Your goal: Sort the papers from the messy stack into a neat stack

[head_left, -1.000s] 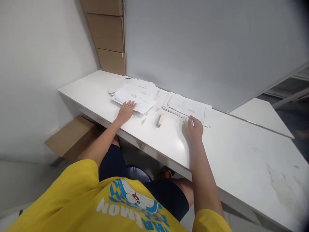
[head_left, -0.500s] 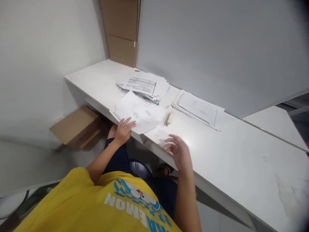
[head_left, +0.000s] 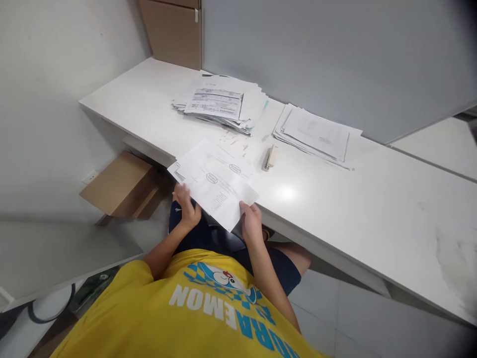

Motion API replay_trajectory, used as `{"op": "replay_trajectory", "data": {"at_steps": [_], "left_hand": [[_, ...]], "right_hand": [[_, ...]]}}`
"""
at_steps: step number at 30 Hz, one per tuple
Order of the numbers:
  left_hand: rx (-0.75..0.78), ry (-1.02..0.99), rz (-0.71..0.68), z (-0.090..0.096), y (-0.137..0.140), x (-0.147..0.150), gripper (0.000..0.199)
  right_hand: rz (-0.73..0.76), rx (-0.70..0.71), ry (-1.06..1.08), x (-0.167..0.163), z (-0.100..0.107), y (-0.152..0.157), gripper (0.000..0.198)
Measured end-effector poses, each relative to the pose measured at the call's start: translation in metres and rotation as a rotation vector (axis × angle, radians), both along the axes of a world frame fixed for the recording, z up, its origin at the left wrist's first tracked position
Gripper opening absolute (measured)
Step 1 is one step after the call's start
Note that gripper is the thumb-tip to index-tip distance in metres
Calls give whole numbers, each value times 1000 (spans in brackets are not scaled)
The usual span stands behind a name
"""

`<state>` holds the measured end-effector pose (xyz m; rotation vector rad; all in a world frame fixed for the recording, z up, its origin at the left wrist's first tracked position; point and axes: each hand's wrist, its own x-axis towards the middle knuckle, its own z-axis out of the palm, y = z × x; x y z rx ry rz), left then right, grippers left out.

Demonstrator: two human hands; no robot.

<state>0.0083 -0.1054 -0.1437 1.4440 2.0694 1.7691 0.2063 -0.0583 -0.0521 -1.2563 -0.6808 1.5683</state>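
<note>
A few stacked printed sheets of paper (head_left: 214,184) with oval stamp marks jut over the table's front edge. My right hand (head_left: 251,222) grips their near right corner, thumb on top and the other fingers hidden beneath. At their left edge is my left hand (head_left: 188,206), its fingers stretched out and slightly blurred; whether it touches the sheets I cannot tell. Just beyond the sheets, to the right, a small beige stapler (head_left: 271,157) rests on the table.
On the white table (head_left: 335,209), a thick, uneven pile of papers (head_left: 219,102) lies at the back. A neater paper stack (head_left: 316,134) is to its right, by the grey partition (head_left: 316,59). Cardboard (head_left: 171,35) leans at the rear; a cardboard box (head_left: 119,184) sits below, left.
My right hand has moved left from above the table and taken hold of the sheets' corner. The sheets have shifted toward me. My left hand has come off their top to the left edge.
</note>
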Motion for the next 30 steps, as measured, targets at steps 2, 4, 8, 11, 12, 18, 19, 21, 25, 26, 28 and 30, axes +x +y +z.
{"op": "replay_trajectory", "data": {"at_steps": [2, 4, 8, 11, 12, 18, 19, 21, 25, 26, 28, 30], "left_hand": [[27, -475, 245, 12, 10, -1, 54], [15, -931, 310, 28, 20, -11, 51], [26, -1183, 106, 61, 34, -45, 48], [25, -1031, 76, 78, 43, -62, 33], [2, -983, 72, 81, 45, -64, 31], [-96, -908, -35, 86, 55, -77, 31], [-108, -901, -49, 87, 55, -81, 33], [-149, -846, -77, 91, 57, -88, 37], [-364, -709, -185, 106, 60, -93, 38], [-413, -694, -214, 109, 61, -91, 37], [-429, -691, -249, 114, 60, -86, 37], [-340, -704, -211, 115, 60, -83, 38]], "right_hand": [[-40, 8, -8, 1, -6, 0, 31], [-54, -1, -12, 4, -9, -2, 28], [-13, -47, -5, 9, -1, -8, 31], [53, -59, 9, 0, 7, -8, 38], [65, -61, 6, -5, 9, -7, 39], [69, -87, -84, -22, 14, 4, 34], [77, -93, -101, -19, 15, 5, 33], [105, -103, -138, -9, 18, 6, 32], [195, -100, -203, 18, 21, 7, 34], [200, -93, -219, 23, 22, 6, 35], [181, -89, -221, 29, 22, 5, 38], [159, -113, -166, 30, 21, 3, 41]]}}
